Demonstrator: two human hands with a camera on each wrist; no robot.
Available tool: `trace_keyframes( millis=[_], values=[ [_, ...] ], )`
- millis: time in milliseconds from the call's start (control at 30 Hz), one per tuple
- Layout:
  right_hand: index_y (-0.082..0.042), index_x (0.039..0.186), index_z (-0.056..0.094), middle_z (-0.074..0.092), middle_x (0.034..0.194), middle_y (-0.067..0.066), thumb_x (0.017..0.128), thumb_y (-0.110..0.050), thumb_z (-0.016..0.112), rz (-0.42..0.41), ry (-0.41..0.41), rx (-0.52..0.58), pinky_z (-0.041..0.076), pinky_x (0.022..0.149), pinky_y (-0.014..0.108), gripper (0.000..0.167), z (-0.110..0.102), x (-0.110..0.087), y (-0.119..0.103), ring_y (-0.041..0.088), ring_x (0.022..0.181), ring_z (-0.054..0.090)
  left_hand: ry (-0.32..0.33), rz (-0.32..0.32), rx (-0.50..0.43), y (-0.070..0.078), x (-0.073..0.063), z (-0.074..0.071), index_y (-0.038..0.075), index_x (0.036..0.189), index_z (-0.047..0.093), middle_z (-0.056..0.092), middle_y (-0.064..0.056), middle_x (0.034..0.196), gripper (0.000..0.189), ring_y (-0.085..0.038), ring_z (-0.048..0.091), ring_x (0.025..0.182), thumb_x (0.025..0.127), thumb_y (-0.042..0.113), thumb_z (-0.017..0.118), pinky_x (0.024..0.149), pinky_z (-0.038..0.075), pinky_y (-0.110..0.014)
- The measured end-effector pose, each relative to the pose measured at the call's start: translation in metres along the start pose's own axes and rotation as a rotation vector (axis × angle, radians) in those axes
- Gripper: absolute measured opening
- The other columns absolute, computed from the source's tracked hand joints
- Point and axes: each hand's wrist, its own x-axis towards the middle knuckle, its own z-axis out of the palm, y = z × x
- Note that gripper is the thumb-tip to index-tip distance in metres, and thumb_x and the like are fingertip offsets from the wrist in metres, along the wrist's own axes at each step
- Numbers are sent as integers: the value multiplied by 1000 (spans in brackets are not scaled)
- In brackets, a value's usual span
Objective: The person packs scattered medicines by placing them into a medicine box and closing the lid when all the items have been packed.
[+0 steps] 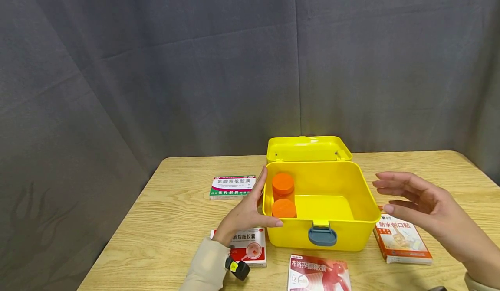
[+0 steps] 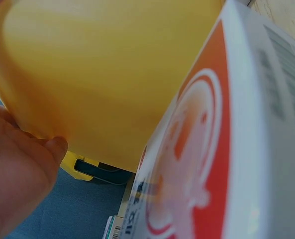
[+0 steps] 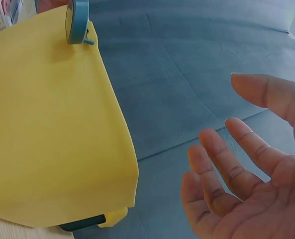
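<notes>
Head view: where's the yellow box [image 1: 326, 205]?

On the table [image 1: 175, 221], lid [image 1: 308, 149] open, orange-lidded containers [image 1: 283, 184] inside. The left hand [image 1: 246, 215] has fingers and thumb round its near corner.

Left wrist?

Clasping the yellow edge; I'd hold that grip steady, or it may slide.

Right wrist?

The right hand [image 3: 266, 199] is loose-fingered, holding nothing, apart from the wall. Best kept off the rim.
</notes>
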Motion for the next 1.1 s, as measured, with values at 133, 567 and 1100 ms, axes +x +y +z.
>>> trace_keyframes(
  millis=[133,567,1100],
  values=[
    [2,138,45,57,129,11,89,19,54,10,6,14,56,78,29,53,-4,0,3,18,106,63,1,6,1,0,0,0,27,156,-4,-7,9,161,117,-17,15,144,77,31,81,113,23,-41],
    [-3,141,46,58,130,1,89,15,57,33,57,-161,54,78,22,56,-14,-7,10,10,106,61,3,-2,-8,0,-1,0,29,156,-4,-6,9,161,116,-17,15,144,77,28,81,113,24,-41],
    [-9,142,47,59,127,-8,92,5,61,148,111,-251,51,77,16,54,-29,-14,27,2,107,58,8,-8,0,-1,-1,0,31,156,-4,-5,9,161,116,-18,17,144,77,29,81,112,26,-41]
  ],
)
